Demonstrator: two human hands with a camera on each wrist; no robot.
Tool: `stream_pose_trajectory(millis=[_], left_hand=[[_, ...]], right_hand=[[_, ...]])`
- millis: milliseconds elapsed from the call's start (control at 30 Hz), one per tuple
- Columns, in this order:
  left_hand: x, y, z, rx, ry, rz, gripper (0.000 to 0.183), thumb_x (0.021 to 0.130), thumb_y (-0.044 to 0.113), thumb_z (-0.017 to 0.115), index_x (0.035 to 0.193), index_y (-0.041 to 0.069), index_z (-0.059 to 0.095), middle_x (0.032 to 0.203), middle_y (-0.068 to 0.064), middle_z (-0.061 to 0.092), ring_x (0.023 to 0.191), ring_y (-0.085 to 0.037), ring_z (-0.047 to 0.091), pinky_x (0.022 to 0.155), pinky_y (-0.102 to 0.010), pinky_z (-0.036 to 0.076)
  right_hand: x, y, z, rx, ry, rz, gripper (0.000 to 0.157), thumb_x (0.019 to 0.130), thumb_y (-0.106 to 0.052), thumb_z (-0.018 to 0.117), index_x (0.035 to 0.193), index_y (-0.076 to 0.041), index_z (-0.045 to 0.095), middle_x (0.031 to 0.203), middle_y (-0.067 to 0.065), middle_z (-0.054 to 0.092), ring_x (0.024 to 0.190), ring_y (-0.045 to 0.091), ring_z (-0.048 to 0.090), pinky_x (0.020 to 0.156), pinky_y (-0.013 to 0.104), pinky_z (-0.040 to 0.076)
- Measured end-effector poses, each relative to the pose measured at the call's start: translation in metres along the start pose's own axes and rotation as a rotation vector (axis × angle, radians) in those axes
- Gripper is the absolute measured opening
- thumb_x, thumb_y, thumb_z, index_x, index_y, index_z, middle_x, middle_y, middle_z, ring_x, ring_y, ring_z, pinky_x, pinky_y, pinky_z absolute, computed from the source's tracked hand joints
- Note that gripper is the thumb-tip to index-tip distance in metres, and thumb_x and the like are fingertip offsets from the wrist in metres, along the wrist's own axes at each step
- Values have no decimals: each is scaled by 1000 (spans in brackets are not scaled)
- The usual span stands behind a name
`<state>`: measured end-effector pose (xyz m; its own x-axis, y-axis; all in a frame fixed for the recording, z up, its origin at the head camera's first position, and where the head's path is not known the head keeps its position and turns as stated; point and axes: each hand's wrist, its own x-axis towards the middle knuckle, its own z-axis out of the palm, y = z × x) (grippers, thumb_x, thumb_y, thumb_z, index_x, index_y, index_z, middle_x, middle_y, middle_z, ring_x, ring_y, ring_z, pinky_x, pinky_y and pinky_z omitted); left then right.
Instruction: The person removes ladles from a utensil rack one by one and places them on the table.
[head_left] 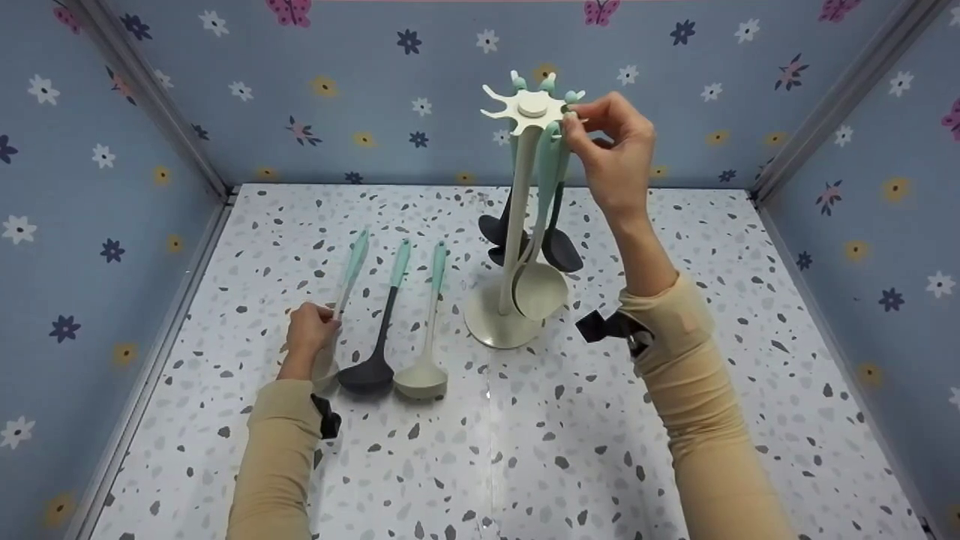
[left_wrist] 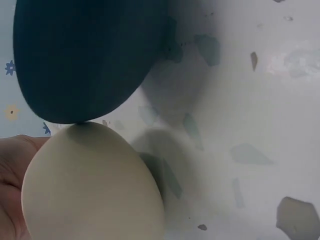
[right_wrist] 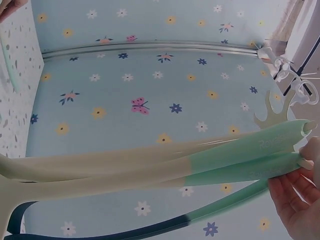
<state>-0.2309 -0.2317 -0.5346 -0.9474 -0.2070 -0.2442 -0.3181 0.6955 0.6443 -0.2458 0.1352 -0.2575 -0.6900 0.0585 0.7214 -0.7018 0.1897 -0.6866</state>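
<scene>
On the left of the table my left hand (head_left: 307,334) grips the shaft of a cream spoon (head_left: 345,289) with a mint handle; its rounded head (left_wrist: 95,185) is partly behind my wrist in the head view. Beside it lie a black ladle (head_left: 367,373) and a cream ladle (head_left: 421,379), handles pointing away. My right hand (head_left: 619,142) is up at the top of a cream utensil stand (head_left: 504,330). Its thumb and fingers pinch the mint handle end (right_wrist: 280,164) of a cream ladle (head_left: 541,292) at a hook. Another cream-shafted mint handle (right_wrist: 250,145) hangs right alongside.
Black-headed utensils (head_left: 564,251) hang around the stand's pole. Bare hooks (head_left: 491,105) show on the left of its top ring. Flower-patterned panels (head_left: 420,67) enclose the speckled white table (head_left: 562,465) at the back and sides.
</scene>
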Motion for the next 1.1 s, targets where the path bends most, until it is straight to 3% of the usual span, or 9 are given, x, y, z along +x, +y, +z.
stream_pose_trajectory(millis=[367, 800, 967, 1100], left_hand=[[0, -4, 3, 45, -7, -16, 29, 83, 7, 55, 105, -12, 56, 100, -26, 58, 87, -35, 56, 74, -45, 46], [-2, 3, 4, 88, 12, -39, 24, 82, 3, 54, 98, -14, 58, 94, -28, 59, 84, -37, 57, 74, -44, 46], [-5, 4, 5, 144, 51, -1, 23, 82, 6, 55, 94, -13, 60, 88, -26, 61, 77, -37, 59, 67, -44, 48], [-10, 12, 8, 167, 127, 34, 26, 84, 9, 55, 98, -12, 60, 93, -27, 60, 82, -38, 58, 69, -47, 47]], right_hand=[[-1, 0, 1, -7, 1, 1, 7, 79, 2, 58, 75, -4, 61, 77, 17, 59, 66, 14, 55, 55, 22, 49], [0, 0, 0, 15, 6, 0, 5, 78, 4, 57, 74, 7, 58, 77, 14, 61, 64, 15, 56, 55, 22, 49], [0, 0, 0, 20, 4, 9, 5, 78, 4, 57, 74, 4, 59, 76, 11, 60, 64, 16, 56, 55, 23, 50], [1, -2, 0, 25, 3, 11, 6, 78, 4, 58, 74, 1, 60, 75, 9, 60, 64, 17, 56, 55, 22, 50]])
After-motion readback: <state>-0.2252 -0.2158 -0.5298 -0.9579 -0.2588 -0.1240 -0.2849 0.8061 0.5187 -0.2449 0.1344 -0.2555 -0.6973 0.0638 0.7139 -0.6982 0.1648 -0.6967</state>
